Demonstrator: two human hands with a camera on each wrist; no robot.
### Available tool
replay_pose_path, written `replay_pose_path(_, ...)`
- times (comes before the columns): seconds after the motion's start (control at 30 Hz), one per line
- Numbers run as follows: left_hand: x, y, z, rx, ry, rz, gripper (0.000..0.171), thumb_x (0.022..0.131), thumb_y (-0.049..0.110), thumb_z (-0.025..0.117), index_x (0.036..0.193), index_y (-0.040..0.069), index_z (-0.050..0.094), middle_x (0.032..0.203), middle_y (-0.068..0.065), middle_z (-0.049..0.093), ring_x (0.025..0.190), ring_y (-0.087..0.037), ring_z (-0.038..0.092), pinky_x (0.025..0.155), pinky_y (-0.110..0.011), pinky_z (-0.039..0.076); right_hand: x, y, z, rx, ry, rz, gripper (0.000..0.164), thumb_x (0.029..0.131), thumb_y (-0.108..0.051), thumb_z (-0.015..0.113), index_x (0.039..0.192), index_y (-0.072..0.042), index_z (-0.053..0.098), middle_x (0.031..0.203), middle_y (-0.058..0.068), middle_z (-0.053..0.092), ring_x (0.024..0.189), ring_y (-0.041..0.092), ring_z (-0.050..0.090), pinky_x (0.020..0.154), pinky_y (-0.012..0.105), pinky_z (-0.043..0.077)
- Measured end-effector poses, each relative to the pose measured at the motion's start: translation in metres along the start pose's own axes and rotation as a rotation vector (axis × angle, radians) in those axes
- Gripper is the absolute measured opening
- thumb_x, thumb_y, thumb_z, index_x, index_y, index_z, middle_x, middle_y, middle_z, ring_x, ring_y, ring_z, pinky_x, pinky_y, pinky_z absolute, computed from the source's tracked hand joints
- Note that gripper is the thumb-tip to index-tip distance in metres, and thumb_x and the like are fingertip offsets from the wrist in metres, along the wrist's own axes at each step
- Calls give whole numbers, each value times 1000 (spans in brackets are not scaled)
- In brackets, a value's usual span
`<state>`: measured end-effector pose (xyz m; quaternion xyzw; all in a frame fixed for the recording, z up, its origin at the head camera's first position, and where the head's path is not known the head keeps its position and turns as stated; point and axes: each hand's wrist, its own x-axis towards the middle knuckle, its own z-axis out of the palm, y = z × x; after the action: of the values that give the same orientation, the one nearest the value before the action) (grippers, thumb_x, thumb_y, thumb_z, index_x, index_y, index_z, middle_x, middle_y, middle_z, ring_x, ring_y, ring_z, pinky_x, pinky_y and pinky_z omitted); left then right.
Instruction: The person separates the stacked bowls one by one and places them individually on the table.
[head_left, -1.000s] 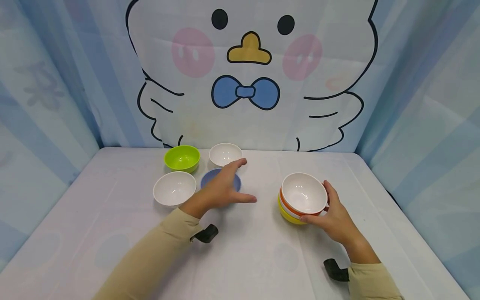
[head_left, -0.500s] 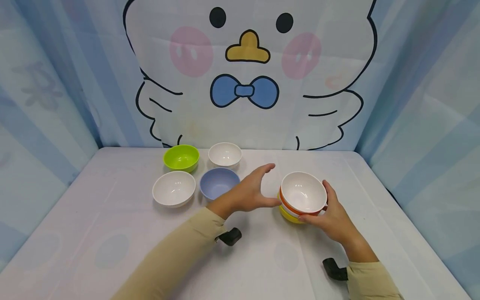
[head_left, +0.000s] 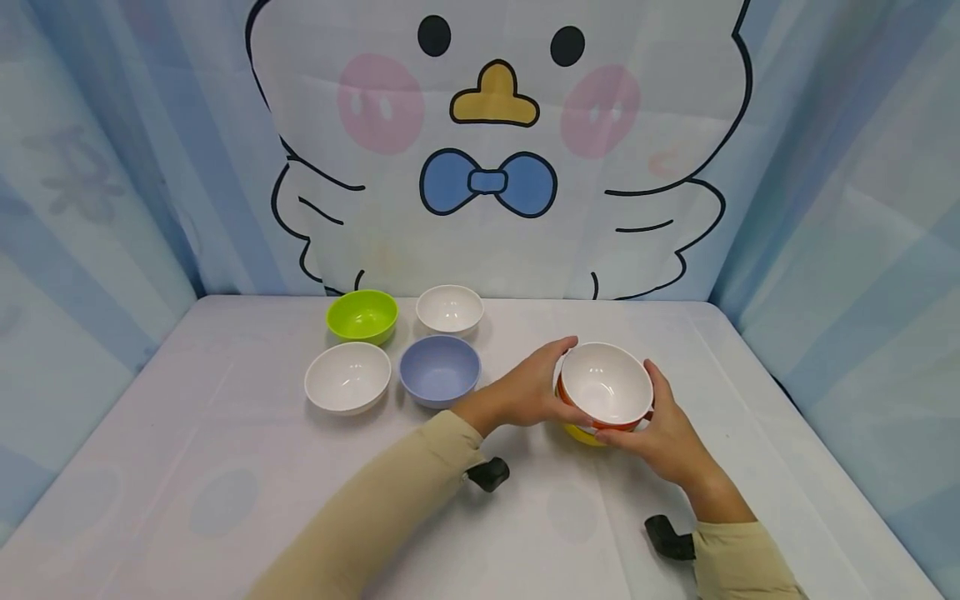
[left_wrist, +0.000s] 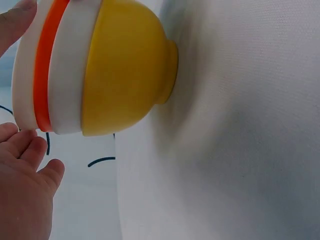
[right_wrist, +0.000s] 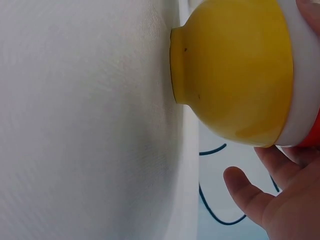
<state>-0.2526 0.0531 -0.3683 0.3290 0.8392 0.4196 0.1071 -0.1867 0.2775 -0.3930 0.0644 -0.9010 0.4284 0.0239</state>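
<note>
Best to grip the stack of bowls (head_left: 607, 387) evenly from both sides and hold it upright. Left hand (head_left: 525, 392) curved about the stack's left side, thumb in front and fingers behind; right hand (head_left: 671, 442) pinching its right side in like manner. From the top down: upper white bowl (left_wrist: 25, 85), orange bowl (left_wrist: 42, 75), lower white bowl (left_wrist: 70, 65), yellow bowl (left_wrist: 127, 70). Probably wise to spread the hold downward, since gripping only near the rim could leave the yellow bowl behind. Hard to tell its foot resting on the bench (head_left: 570, 542) from just clear of it.

Left of the stack, just past the left hand, a blue bowl (head_left: 440, 371), the likeliest thing to bump; farther left, a white bowl (head_left: 348, 378). Left of the stack and farther back, a green bowl (head_left: 362, 317) and a small white bowl (head_left: 450, 309). Behind the stack, a printed backdrop (head_left: 487, 242).
</note>
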Motion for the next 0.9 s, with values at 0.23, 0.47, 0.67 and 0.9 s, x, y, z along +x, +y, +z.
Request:
replay_pose_path(0.23,8,-2,6,-35,-36,1,113,76,33,89,159,4,18,156,-10,34,139,-20,39,111,-29,35,-1,-1,1,22,5,-6,121,79,-26,86,157,2,-1,152,30,26,130,49,38,100,66,41)
replay_pose_path(0.47,12,-1,7,-36,-45,-10,117,73,34,91,159,6,17,156,-9,34,136,-19,40,109,-29,37,-1,0,3,10,9,-19,118,79,-23,85,157,3,0,151,31,29,127,48,41,99,64,42)
replay_pose_path(0.67,14,1,9,-59,-42,-45,120,71,36,91,160,7,15,154,-8,36,133,-19,43,106,-30,41,-2,-3,-1,2,11,-29,117,79,-20,85,156,5,1,149,31,32,123,46,45,99,62,43)
replay_pose_path(0.9,15,1,10,-62,-39,-53,117,73,37,90,160,7,17,154,-7,38,133,-18,44,107,-30,40,-2,-2,-1,3,13,-35,116,80,-19,85,156,6,1,149,31,32,121,46,46,98,62,43)
